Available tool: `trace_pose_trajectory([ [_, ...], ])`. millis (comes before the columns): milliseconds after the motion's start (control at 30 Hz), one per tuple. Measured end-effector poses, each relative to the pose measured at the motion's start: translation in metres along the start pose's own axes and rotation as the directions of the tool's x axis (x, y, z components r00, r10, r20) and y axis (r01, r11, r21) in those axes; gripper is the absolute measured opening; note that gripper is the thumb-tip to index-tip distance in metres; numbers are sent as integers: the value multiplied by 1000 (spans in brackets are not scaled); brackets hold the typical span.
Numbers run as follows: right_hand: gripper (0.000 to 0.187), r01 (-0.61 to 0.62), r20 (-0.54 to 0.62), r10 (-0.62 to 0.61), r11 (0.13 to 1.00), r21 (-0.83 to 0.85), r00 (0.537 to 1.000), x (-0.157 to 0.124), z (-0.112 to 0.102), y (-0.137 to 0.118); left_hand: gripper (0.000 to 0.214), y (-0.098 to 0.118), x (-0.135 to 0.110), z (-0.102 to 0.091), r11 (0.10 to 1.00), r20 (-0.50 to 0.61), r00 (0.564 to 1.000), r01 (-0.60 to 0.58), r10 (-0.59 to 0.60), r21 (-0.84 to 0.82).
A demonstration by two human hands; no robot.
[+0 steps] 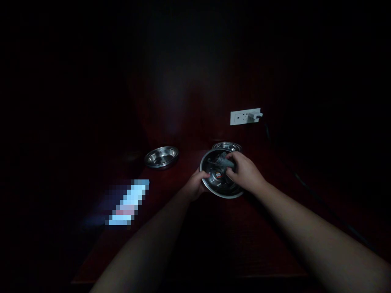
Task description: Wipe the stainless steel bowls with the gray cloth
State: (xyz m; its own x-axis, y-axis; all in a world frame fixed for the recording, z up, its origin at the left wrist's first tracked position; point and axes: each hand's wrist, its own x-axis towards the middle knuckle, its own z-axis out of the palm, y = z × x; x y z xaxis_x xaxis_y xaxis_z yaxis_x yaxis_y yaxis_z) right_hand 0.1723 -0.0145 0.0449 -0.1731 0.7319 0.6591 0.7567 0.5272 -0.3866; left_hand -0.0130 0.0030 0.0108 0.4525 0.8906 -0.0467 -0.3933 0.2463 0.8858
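Observation:
A shiny metal bowl [224, 193] is tilted toward me above the dark red table, with a small orange-and-white sticker on its inner bottom. My left hand [195, 185] grips the bowl by its left rim, thumb over the edge. Inside the bowl's upper right, my right hand [244, 171] is closed on a grey cloth [224, 160], which lies against the inner wall. Behind the held bowl, more metal bowls [227, 145] show only their far rims; the rest is hidden.
Shallow metal dishes [161, 156] sit stacked at the left back of the table [244, 244]. A lit, pixelated screen [130, 203] lies left of my arm. A wall socket [244, 116] holds a white plug, and a dark cable [308, 189] runs down the right side.

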Motion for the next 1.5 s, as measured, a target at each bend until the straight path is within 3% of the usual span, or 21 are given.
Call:
trace_pose_trajectory([
  [100, 20, 10, -60, -15, 997, -72, 998, 2, -4, -1, 48, 0, 0, -1, 1000, 17, 1000, -7, 7, 1],
  [300, 22, 143, -23, -149, 973, -179, 989, 4, -8, -6, 45, 1, -1, 1, 1000, -12, 1000, 12, -12, -1],
  [467, 32, 121, -264, -138, 989, -79, 955, 4, -14, 0, 48, 1, -2, 1, 1000, -21, 1000, 19, -19, 2],
  [567, 43, 174, -308, -193, 981, -90, 931, 3, -16, -2, 48, 1, -2, 1, 1000, -16, 1000, 16, -17, -13],
  [633, 47, 218, -227, -246, 966, -138, 942, 2, -14, -4, 47, 2, -2, 2, 999, 1, 1000, 20, -20, -35],
  [733, 44, 301, 97, -290, 944, -137, 952, 1, -5, -6, 45, 2, -1, 3, 997, -18, 1000, 17, -19, -73],
  [800, 43, 332, 348, -294, 942, -55, 890, -1, 0, -6, 44, 2, -1, 4, 997, -48, 999, 1, -5, -78],
  [900, 41, 282, 460, -242, 959, -18, 854, -4, 1, -8, 40, 3, -1, 6, 997, -93, 996, -21, 14, -74],
  [1033, 23, 165, 511, -111, 985, -60, 852, -7, -3, -17, 39, 3, 0, 8, 995, -124, 992, -40, 28, -94],
  [1167, 41, -44, 422, 96, 990, -131, 901, -6, 0, -21, 41, 1, 1, 5, 997, -112, 992, -59, 53, -47],
  [1333, 49, -269, 310, 252, 963, 14, 917, -6, 10, -18, 42, -1, 3, 3, 998, -92, 995, -50, 47, -32],
  [1400, 44, -257, 269, 225, 962, 90, 936, -8, 14, -17, 41, -1, 3, 4, 998, -93, 995, -51, 47, -43],
  [1500, 30, -120, 196, 89, 981, 155, 977, -11, 18, -14, 40, 0, 3, 4, 997, -75, 996, -54, 49, -59],
])
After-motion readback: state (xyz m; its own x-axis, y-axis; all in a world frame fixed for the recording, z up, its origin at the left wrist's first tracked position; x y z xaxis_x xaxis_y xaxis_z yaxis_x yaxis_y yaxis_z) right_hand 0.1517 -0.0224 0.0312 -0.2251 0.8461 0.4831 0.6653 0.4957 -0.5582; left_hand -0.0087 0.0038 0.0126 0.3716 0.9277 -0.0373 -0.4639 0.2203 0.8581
